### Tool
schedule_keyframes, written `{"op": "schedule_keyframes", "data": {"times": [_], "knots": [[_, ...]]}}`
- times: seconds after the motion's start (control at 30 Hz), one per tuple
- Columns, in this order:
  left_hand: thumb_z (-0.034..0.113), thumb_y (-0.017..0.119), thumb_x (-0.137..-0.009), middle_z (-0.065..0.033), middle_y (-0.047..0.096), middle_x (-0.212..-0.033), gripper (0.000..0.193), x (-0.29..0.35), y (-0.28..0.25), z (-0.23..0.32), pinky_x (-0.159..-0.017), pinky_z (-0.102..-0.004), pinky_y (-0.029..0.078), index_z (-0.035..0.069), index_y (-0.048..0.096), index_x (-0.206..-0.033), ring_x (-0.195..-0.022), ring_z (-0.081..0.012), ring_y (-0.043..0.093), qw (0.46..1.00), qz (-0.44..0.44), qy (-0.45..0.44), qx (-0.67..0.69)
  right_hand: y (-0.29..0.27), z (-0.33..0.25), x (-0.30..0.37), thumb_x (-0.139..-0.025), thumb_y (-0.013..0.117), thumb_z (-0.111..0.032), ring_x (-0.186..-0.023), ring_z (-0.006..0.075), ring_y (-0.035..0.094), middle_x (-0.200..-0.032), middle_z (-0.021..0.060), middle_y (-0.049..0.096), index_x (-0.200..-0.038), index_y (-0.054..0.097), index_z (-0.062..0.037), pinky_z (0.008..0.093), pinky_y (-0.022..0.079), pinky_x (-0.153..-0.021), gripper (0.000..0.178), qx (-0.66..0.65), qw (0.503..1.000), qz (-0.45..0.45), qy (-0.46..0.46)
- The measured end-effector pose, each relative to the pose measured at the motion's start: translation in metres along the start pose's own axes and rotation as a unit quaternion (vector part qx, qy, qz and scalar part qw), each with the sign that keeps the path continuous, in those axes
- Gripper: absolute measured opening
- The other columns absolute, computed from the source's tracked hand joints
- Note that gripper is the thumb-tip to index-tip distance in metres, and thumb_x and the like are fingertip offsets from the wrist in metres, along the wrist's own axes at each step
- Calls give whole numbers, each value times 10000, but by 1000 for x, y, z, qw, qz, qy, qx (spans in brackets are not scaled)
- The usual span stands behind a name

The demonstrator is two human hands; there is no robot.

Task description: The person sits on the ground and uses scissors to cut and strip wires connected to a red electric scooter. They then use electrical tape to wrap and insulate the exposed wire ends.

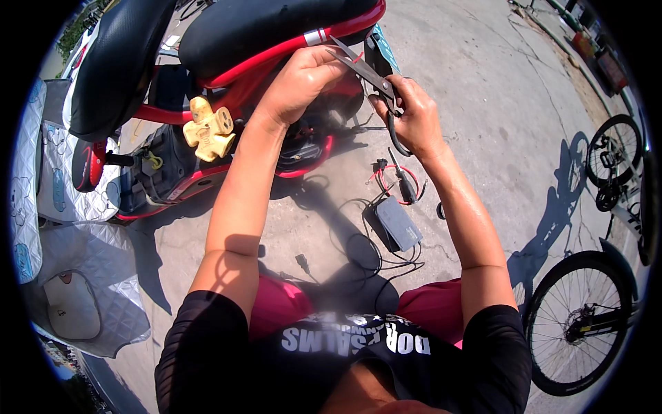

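The scissors [376, 77] are up before the scooter [269, 34], a red sliver [358, 58] at their blades; my right hand [412, 114] is curled round the handles; my left hand [303, 79] is pinched nearly closed, seemingly on the sliver; I see no finished cut yet; below, the grey power brick [398, 224] and plug [302, 262] lie unconnected on the ground, as far as I can tell.
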State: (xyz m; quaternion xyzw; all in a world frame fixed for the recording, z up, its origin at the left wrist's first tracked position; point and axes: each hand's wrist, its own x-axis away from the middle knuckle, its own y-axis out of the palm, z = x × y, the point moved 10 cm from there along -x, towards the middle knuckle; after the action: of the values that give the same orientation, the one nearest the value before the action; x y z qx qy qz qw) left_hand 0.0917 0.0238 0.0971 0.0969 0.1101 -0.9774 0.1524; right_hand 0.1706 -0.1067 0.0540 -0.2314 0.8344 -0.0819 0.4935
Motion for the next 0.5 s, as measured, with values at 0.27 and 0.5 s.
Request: {"op": "schedule_keyframes", "data": {"times": [0.27, 0.5], "knots": [[107, 572, -915, 22, 553, -743, 130, -6, -9, -11, -595, -208, 353, 26, 648, -982, -626, -55, 433, 995, -18, 4, 101, 44, 4, 23, -898, 657, -276, -637, 94, 503, -709, -5, 561, -988, 621, -13, 266, 436, -579, 281, -202, 955, -57, 212], [137, 607, -918, 7, 614, -797, 102, -7, -12, -15, -635, -208, 398, 42, 638, -939, -658, -50, 485, 992, -42, -3, 121, 70, -6, 37, -950, 575, -314, -650, 108, 492, -706, 21, 548, -930, 576, 13, 277, 423, -586, 327, -368, 869, -126, 307]]}}
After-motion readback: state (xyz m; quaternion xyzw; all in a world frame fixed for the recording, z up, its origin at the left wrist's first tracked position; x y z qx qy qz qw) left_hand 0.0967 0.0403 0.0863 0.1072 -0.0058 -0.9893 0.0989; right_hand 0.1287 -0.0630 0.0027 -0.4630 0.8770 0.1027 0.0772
